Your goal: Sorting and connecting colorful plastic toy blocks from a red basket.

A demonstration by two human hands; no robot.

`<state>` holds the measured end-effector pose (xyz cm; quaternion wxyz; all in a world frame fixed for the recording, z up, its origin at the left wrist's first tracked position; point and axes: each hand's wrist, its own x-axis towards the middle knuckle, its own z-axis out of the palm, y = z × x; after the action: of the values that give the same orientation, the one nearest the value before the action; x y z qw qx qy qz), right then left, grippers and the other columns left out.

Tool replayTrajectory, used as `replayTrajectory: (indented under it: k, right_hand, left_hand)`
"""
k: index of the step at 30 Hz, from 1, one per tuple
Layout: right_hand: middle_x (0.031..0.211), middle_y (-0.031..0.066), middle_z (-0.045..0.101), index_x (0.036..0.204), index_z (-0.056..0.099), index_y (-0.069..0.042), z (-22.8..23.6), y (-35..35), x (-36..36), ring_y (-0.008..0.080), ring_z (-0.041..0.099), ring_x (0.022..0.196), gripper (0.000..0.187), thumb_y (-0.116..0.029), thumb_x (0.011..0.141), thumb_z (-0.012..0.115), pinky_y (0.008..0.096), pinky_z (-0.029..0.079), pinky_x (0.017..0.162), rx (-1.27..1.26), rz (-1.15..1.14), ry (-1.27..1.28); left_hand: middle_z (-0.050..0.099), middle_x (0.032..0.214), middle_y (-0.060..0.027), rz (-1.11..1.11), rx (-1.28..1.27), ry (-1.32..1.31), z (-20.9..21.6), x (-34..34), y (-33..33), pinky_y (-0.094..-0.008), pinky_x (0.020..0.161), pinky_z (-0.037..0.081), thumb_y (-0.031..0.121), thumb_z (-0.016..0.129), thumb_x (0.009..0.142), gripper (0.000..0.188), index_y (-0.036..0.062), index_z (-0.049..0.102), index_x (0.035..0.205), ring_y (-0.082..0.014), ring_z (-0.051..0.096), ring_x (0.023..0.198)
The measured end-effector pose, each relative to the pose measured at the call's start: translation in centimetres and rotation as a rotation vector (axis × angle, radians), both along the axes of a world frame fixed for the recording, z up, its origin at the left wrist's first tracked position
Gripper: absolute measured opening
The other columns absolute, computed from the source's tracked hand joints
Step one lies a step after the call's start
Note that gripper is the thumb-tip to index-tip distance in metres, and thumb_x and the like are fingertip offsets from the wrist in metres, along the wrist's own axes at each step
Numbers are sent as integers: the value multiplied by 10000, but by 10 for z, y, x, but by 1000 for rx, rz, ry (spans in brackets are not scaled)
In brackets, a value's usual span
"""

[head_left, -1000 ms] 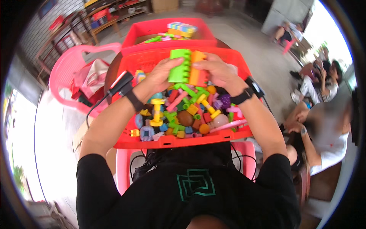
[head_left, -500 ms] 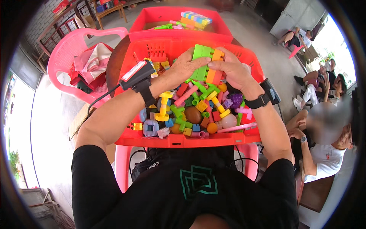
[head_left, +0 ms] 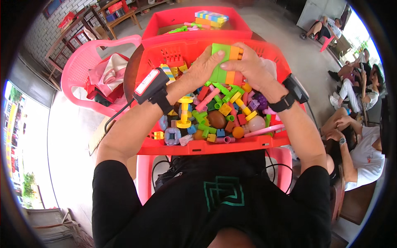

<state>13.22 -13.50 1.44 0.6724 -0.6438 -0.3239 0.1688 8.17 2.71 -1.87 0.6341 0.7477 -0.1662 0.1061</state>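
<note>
Both hands grip a slab of toy building bricks above the near part of a red plastic basket (head_left: 202, 148). My left hand (head_left: 202, 68) is closed on the green bricks (head_left: 216, 75), its thumb lying across their face. Around the orange bricks (head_left: 235, 53) curls my right hand (head_left: 253, 69), with its thumb reaching onto the green side. Green and orange sit flush against each other. Below lie mixed toys: a yellow dumbbell-shaped piece (head_left: 185, 112), a brown ball (head_left: 216, 119), a purple ball (head_left: 261, 101) and several green tube pieces. The fingers behind the slab are partly hidden.
Behind the basket stands a red bin (head_left: 165, 20) holding a multicoloured brick slab (head_left: 211, 18). A pink chair (head_left: 76, 70) with cloth on it is at the left. Several people sit along the right side, the nearest in a white shirt (head_left: 366, 155).
The gap between the green and orange bricks has closed as my hands pressed them together. The whole view has shifted slightly.
</note>
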Motion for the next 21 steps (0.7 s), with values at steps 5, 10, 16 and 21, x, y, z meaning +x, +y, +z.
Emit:
replayTrajectory:
  k: [5,10,16,21]
  right_hand:
    - [963,89,616,1081,509,2,-8,-2,10,150,608,876,425,3,703,704,281,497,775,33,137,146]
    - [972,93,611,1082,506,-1,-4,-8,13,154,605,895,419,9,708,695,283,494,788,85,193,179]
    - [971,99,601,1073,498,-2,-8,-1,10,158,602,902,410,13,711,690,283,492,790,69,146,116]
    - [956,96,597,1065,490,-5,-12,-2,14,155,594,898,411,3,710,697,284,487,784,43,78,49]
  left_hand:
    - [507,1206,-116,8,-4,28,0,-6,1,-298,942,382,456,337,960,571,-5,389,1294,-172,486,1107]
    - [525,1181,-94,-63,-220,140,12,-14,-9,-281,931,386,426,318,974,540,-19,433,1259,-148,496,1081]
    - [526,1161,-92,127,-18,69,-3,-5,-3,-285,914,394,419,335,973,529,-14,418,1265,-159,502,1049]
    - [526,1175,-183,213,94,-67,-8,3,-5,-343,937,374,465,397,934,598,-26,386,1274,-272,503,1098]
